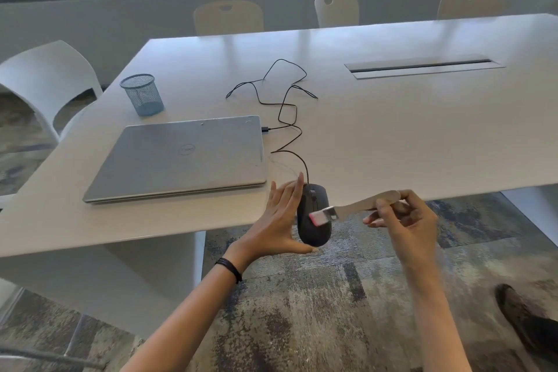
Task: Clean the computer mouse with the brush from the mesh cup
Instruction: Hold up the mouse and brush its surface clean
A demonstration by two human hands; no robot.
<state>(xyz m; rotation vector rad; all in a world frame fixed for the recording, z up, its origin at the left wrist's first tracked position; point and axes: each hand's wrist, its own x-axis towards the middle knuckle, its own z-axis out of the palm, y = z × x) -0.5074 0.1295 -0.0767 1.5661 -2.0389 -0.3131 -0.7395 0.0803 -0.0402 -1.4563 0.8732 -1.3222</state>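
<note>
While the left hand [279, 220] clamps the mouse [314, 235] at the near counter [392, 136] edge, thumb under it, fingers straight along its side | right hand [407, 220] pinches the brush [359, 205] handle, bristles touching the mouse's back | cup [142, 95] stands upright behind the shut laptop [187, 157] | cable [287, 106] loops across to the laptop

You have a black mouse [314, 222], a brush [356, 207] with pale wood handle and pink-tipped white bristles, a blue mesh cup [142, 95], a silver laptop [181, 157], a black cable [307, 174], a white table [392, 130], and a carpet [302, 311] mottled grey and beige.
</note>
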